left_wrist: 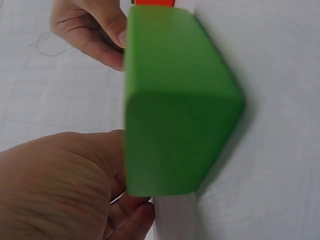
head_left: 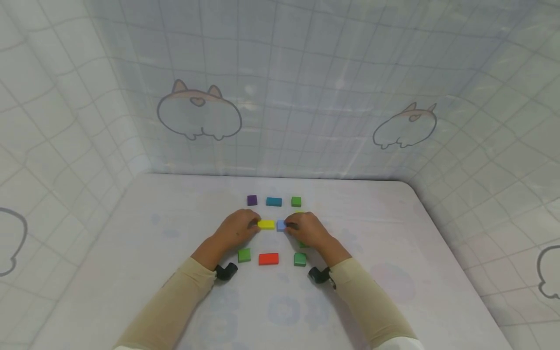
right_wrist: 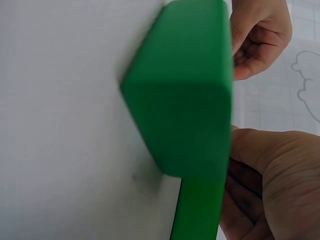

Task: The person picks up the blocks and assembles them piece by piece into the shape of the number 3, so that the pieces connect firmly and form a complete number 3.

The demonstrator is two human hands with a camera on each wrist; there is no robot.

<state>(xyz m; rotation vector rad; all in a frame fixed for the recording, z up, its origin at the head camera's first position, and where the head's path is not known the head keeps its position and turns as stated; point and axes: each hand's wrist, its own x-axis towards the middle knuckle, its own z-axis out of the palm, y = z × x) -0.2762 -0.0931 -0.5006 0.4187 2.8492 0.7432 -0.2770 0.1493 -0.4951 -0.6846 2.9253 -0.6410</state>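
My left hand [head_left: 238, 228] holds the left end of a yellow block [head_left: 266, 224] on the table in the head view. Just right of it, a light blue block [head_left: 281, 225] is pinched between the thumb and fingers of my right hand [head_left: 309, 229]. A narrow gap separates the two blocks. In the left wrist view a green block [left_wrist: 175, 100] hides the fingertips and what they hold. A darker green block [right_wrist: 180, 120] likewise covers the right hand's fingertips in the right wrist view.
Purple [head_left: 252, 200], teal [head_left: 273, 201] and green [head_left: 296, 201] blocks form the far row. Nearer lie a green block [head_left: 244, 255], a red block [head_left: 269, 259] and a darker green block [head_left: 300, 259]. Yellow-green [head_left: 299, 211] and green [head_left: 303, 245] pieces show partly beside my right hand.
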